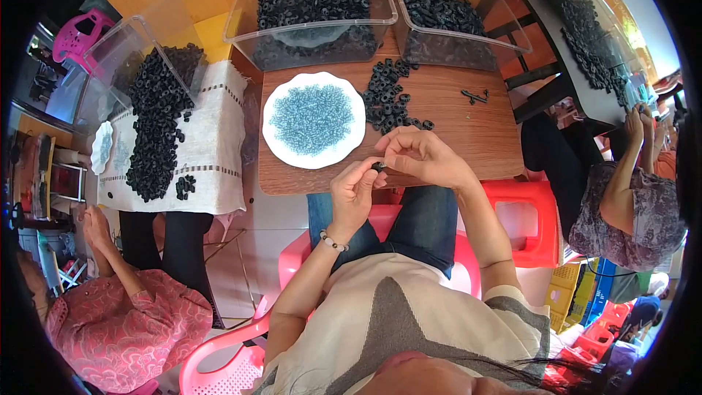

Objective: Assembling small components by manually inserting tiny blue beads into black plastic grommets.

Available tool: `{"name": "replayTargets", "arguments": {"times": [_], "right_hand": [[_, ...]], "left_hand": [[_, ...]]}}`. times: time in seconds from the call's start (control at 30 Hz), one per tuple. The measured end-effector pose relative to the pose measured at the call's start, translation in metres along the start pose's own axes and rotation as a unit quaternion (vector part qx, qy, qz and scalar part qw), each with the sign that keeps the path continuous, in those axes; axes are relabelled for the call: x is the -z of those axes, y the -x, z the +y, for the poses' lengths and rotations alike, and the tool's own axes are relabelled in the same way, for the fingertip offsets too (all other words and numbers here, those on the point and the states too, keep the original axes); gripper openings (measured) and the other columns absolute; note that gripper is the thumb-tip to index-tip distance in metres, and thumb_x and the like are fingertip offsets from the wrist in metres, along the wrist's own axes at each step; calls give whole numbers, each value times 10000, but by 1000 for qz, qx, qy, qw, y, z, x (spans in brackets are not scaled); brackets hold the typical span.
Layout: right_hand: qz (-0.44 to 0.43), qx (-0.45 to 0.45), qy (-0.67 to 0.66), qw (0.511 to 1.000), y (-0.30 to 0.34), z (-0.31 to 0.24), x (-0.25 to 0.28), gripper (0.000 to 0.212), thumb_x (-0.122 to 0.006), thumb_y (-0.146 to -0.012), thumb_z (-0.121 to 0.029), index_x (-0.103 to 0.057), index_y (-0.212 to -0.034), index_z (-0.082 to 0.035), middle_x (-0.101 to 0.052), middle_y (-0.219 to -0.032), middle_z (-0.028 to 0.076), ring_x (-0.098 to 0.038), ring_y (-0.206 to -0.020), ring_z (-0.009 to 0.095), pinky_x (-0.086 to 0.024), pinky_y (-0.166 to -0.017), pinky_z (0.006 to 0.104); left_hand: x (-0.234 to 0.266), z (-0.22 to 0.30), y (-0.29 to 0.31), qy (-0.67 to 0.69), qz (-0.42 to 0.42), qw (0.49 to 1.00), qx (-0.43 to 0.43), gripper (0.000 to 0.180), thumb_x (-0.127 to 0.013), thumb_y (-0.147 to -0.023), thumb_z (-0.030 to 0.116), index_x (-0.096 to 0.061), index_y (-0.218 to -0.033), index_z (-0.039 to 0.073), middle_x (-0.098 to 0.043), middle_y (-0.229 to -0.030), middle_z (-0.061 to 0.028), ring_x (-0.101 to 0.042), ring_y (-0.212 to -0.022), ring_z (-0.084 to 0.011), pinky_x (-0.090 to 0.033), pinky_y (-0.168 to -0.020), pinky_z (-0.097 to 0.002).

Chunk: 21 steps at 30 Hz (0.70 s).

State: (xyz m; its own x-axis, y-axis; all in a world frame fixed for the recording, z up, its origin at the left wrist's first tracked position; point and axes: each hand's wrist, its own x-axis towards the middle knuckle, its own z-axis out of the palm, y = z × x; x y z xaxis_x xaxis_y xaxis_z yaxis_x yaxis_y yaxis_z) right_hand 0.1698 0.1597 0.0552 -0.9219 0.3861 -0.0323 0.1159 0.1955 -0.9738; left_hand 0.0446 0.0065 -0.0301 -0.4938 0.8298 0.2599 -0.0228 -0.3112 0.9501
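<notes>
Over the near edge of the brown table (pixel 468 143), my left hand (pixel 353 194) pinches a small black part (pixel 378 166) between thumb and fingers. My right hand (pixel 424 157) meets it from the right, thumb and forefinger closed at the part's end. Whatever the right fingertips hold is too small to make out. Just left of my hands, a scalloped white plate (pixel 273 148) carries a heap of tiny clear bluish pieces (pixel 313 118). Behind my hands lies a loose pile of black ring-like parts (pixel 387 91).
Two clear bins (pixel 314 51) (pixel 457 47) of black parts line the table's back. Thin black pieces (pixel 475 95) lie at right. Co-workers sit left (pixel 135 322) and right (pixel 629 205), beside a cloth-covered table (pixel 219 139) and a dark table (pixel 585 95), both with black parts.
</notes>
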Motion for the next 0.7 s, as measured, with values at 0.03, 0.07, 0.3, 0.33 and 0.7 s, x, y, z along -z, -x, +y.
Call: {"name": "replayTargets", "arguments": {"times": [0.03, 0.07, 0.3, 0.33, 0.7], "right_hand": [[-10, -5, -36, 999, 0, 0, 0, 168, -665, -998, -117, -719, -961, 38, -642, -1230, 126, -642, -1017, 148, -530, -894, 310], [-10, -5, -36, 999, 1, 2, 0, 168, -665, -998, -117, -719, -961, 38, -642, -1230, 126, -642, -1017, 148, -530, -894, 310], [28, -49, -104, 993, 5, 13, -12, 119, -693, -977, -69, -681, -1043, 29, -652, -1175, 100, -649, -989, 120, -545, -858, 282], [59, -63, -96, 992, 6, 12, -15, 134, -696, -971, -59, -667, -1071, 26, -661, -1145, 92, -653, -975, 115, -551, -841, 276], [48, -74, -103, 991, 16, 10, -16, 139, -653, -1004, -30, -645, -1133, 20, -668, -922, 14, -636, -830, 69, -527, -716, 223]], "left_hand": [[0, -2, 0, 7, -4, 1000, 4, 262, -591, -1069, 111, -685, -1259, -42, -715, -977, -87, -694, -816, -124, -569, -728, -249], [1, -3, 1, 14, -7, 1000, 8, 260, -593, -1068, 111, -685, -1257, -43, -718, -970, -86, -691, -809, -124, -569, -723, -251], [0, -6, 2, 14, -10, 1000, 17, 255, -600, -1064, 110, -685, -1244, -49, -732, -955, -92, -691, -794, -129, -568, -717, -254], [0, -8, 3, 21, -10, 1000, 20, 257, -601, -1064, 113, -683, -1246, -49, -732, -957, -94, -691, -793, -127, -568, -717, -255], [-4, -12, 6, 20, -45, 998, 47, 224, -651, -1018, 29, -682, -1228, -42, -734, -947, -84, -688, -791, -113, -561, -709, -242]]}}
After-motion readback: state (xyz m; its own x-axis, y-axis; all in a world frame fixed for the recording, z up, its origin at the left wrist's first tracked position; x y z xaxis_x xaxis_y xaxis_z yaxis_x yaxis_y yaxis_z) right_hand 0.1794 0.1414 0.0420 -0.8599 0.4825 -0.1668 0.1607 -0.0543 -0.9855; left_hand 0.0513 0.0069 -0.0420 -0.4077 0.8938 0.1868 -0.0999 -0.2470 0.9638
